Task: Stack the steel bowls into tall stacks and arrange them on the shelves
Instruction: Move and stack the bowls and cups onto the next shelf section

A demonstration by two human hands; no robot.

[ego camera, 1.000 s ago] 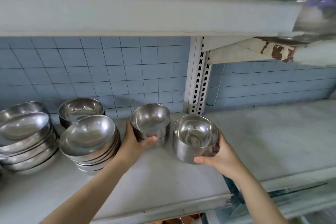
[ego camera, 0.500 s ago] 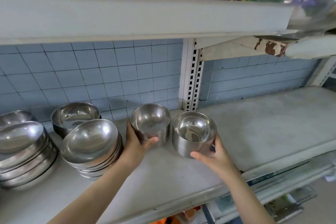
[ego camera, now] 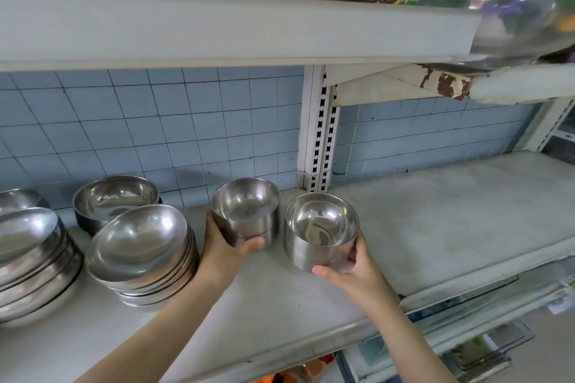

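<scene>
Two short stacks of small steel bowls stand side by side on the grey shelf (ego camera: 435, 227). My left hand (ego camera: 224, 246) grips the left small stack (ego camera: 245, 208) from its near left side. My right hand (ego camera: 351, 270) holds the right small stack (ego camera: 320, 227) from below its near right side. Left of them a leaning stack of wide shallow bowls (ego camera: 140, 246) rests on the shelf, with a single deep bowl (ego camera: 115, 196) behind it. Another tall stack of wide bowls (ego camera: 28, 252) sits at the far left edge.
A slotted white upright post (ego camera: 317, 134) stands against the blue tiled wall behind the small stacks. The upper shelf (ego camera: 217, 25) hangs overhead with plants and wrapped goods on it. A rusty bracket (ego camera: 435, 84) juts out at upper right. Lower shelves show below.
Both hands keep hold of their small stacks, which stay close together on the shelf. The view has swung to the right, showing more of the right part of the shelf.
</scene>
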